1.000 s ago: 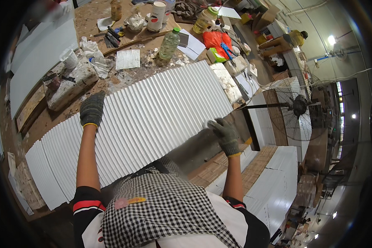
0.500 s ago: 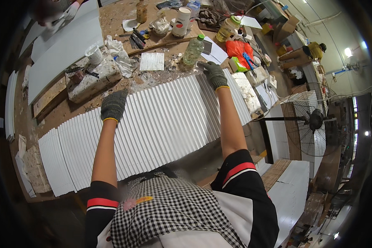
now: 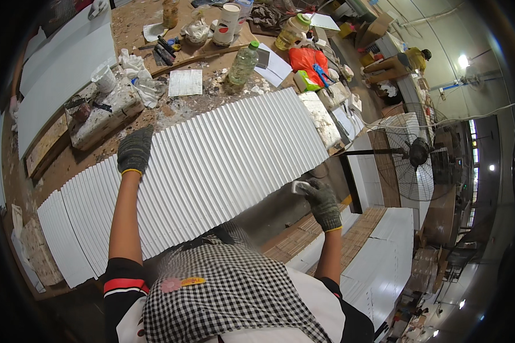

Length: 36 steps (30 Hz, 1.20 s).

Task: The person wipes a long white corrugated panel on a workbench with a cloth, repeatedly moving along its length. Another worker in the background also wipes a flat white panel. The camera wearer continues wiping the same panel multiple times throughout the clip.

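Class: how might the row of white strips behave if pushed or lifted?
The white strips would probably shift separately, since lines run between them. Each looks long and narrow, so one lifted by an end might bend. The left hand resting there may steady the row.

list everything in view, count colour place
Slats: many, white, centre
Table: one, brown, under slats
Small piece: one, white, in right hand
Green bottle: one, green, behind slats
Jar: one, yellow, upper centre
Cup: one, white, upper left
Bag: one, red, beyond slats
Boards: several, white, upper left
Fan: one, black, right
Background person: one, yellowish top, upper right
Apron: one, black/white, lower centre
Left hand: one, grey glove, on slats
Right hand: one, grey glove, beside slats
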Available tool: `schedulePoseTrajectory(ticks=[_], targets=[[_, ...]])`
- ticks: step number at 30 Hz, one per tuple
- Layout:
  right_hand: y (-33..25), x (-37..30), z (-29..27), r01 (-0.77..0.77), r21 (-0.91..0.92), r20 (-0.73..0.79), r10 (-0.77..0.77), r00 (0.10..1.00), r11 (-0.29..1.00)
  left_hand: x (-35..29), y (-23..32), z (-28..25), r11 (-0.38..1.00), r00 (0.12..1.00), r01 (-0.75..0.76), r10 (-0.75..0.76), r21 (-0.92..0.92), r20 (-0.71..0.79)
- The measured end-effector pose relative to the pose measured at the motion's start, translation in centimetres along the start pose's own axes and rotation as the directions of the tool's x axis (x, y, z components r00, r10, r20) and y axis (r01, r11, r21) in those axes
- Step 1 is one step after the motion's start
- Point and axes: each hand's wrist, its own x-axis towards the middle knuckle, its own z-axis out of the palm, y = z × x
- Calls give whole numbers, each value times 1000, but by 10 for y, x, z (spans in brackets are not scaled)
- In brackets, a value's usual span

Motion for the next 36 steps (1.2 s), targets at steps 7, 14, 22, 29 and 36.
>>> schedulePoseTrajectory(ticks=[7, 14, 22, 29, 36], targets=[[-31, 166, 47, 151, 34, -199, -141, 970, 988, 1, -4, 0, 999, 999, -33, 32, -32, -22], [-43, 366, 77, 113, -122, -118, -128, 985, 986, 2, -7, 7, 999, 999, -32, 32, -7, -14], [-32, 216, 58, 104, 133, -236, -71, 969, 986, 7, -14, 18, 992, 979, -109, 96, -61, -177], [-26, -21, 20, -206, -13, -64, 204, 977, 979, 8, -13, 18, 990, 986, -97, 83, -99, -141], [-63, 9, 29, -111, 85, -305, 132, 943, 990, 12, -16, 17, 989, 985, -133, 126, -58, -118]])
